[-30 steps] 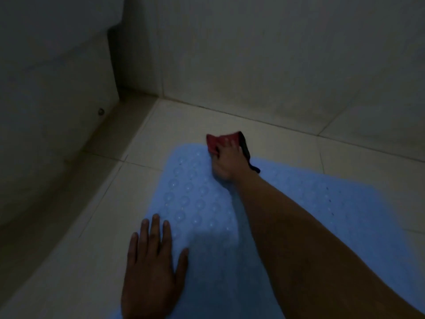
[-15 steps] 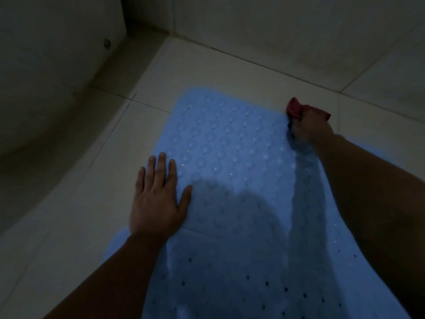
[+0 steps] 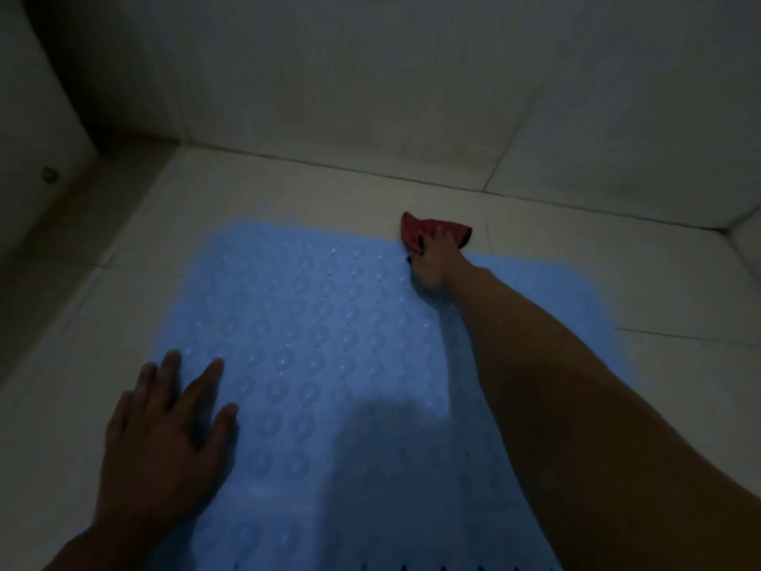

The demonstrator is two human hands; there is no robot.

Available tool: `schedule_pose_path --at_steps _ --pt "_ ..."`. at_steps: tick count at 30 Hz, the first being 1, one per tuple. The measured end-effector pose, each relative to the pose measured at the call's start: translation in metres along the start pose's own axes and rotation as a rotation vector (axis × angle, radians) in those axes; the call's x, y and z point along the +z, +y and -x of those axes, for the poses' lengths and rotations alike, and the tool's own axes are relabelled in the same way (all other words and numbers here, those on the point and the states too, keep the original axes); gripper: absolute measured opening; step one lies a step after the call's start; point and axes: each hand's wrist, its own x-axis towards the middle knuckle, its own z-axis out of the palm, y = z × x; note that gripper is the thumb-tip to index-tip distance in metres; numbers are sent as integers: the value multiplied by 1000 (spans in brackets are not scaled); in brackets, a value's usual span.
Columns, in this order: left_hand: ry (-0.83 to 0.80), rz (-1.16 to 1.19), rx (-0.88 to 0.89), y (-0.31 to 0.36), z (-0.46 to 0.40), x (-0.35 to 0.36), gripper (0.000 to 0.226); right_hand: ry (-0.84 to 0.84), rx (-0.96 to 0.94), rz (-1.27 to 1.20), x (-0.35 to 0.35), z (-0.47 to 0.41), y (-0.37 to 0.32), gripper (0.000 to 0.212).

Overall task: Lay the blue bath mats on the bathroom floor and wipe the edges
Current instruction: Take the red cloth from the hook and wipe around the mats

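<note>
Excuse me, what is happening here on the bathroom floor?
A person is wiping a blue bath mat that lies flat on the tiled floor. The right hand holds a red cloth at the mat's far edge, close to the wall. The left hand rests flat with spread fingers at the mat's near left edge, partly on the floor, probably to keep the mat in place. The light is dim.

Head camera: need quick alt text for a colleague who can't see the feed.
A right hand holds a red cloth at the far edge of a blue bath mat lying flat on the tiled floor. The left hand rests flat, fingers spread, on the mat's near left edge.
</note>
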Motion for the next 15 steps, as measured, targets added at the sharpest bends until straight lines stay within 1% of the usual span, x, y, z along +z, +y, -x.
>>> schedule_pose_path --at_steps 2,3,5,6,7,9,10,13,14,15 --pt "67 1 -8 19 -5 -8 74 -33 3 -31 -1 0 -1 62" --pt "105 29 20 39 -7 -10 73 -49 23 -56 0 -3 0 69" --pt "127 82 177 98 -10 -4 68 -79 80 -91 2 -14 7 88" --pt "99 72 269 130 -11 6 67 -92 90 -111 -2 -10 6 91" --pt "55 42 347 158 -11 20 68 -109 92 -118 -4 -9 7 88" --pt "-23 -20 414 194 -11 45 72 -118 69 -95 -9 -1 4 72" --pt "-43 -43 410 199 -10 54 74 -102 76 -107 -9 -2 4 70" --pt "-10 -119 436 188 -4 69 77 -79 117 -202 -13 -7 4 84" --pt "10 -117 442 186 -5 68 77 -71 134 -227 -19 -6 3 85" --pt "30 -111 445 187 -8 68 78 -72 167 -253 -25 -5 5 80"
